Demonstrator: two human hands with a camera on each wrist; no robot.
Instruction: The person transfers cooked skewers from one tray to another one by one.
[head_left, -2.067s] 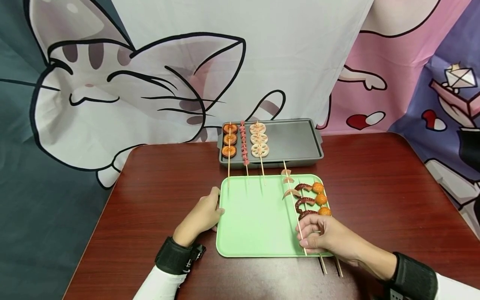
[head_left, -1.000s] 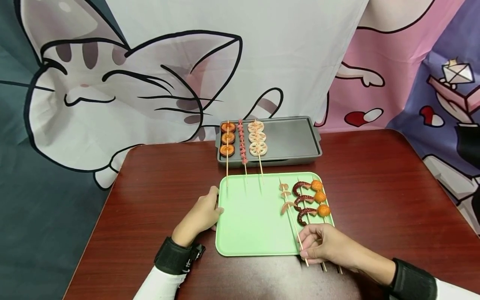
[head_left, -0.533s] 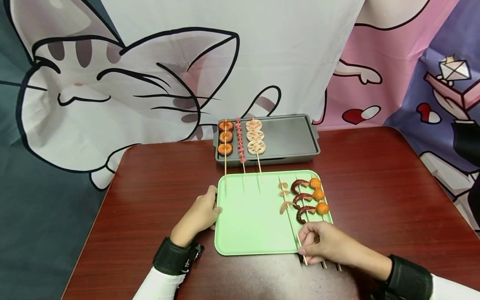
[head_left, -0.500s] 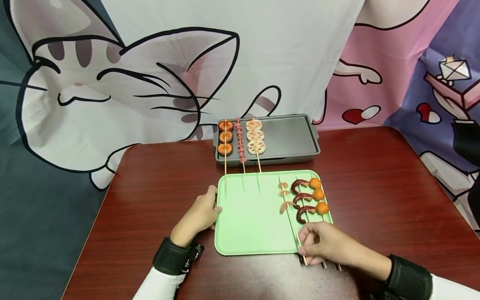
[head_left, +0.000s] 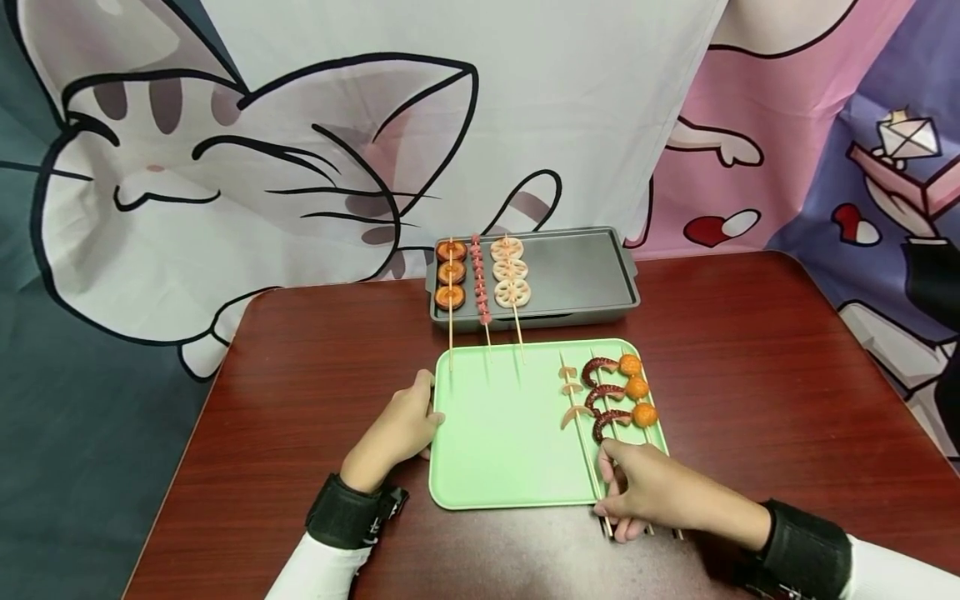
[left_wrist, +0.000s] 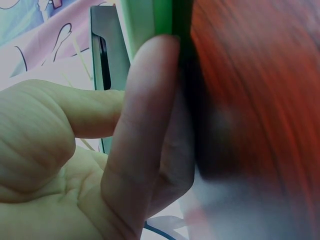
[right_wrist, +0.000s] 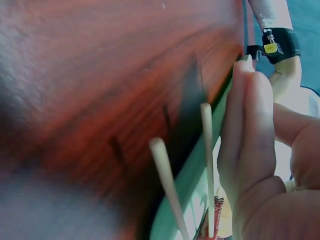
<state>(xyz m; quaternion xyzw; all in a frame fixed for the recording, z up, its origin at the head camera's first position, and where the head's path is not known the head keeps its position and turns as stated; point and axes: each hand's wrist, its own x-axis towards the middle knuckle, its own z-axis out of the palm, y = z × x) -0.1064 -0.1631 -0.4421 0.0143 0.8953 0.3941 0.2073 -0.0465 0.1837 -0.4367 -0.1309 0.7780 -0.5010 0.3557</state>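
The thumb of my left hand [head_left: 397, 429] lies over the left rim of a light green tray [head_left: 510, 450], its fingers under the edge; the left wrist view shows a finger [left_wrist: 145, 95] against the tray's side. At the tray's near right corner, my right hand [head_left: 645, 487] pinches the bare stick end of a skewer with curved pinkish-tan slices [head_left: 573, 412]. That skewer lies along the tray, its end jutting past the near rim. Beside it lie an octopus-tentacle skewer [head_left: 606, 394] and a skewer of orange balls [head_left: 637, 388], their sticks partly hidden by my right hand.
Behind the green tray stands a grey baking tray [head_left: 577, 271]. On its left side lie skewers of mushroom caps [head_left: 450, 273], small pink pieces [head_left: 480, 283] and lotus root slices [head_left: 512, 271], their sticks reaching over the green tray's far rim. A printed cloth [head_left: 345, 167] hangs behind the table [head_left: 322, 358].
My right hand has lowered the pinkish-tan skewer onto the green tray and drawn it towards me, then shifted its top slightly right. The right forefinger has lifted. My left hand stays at the rim.
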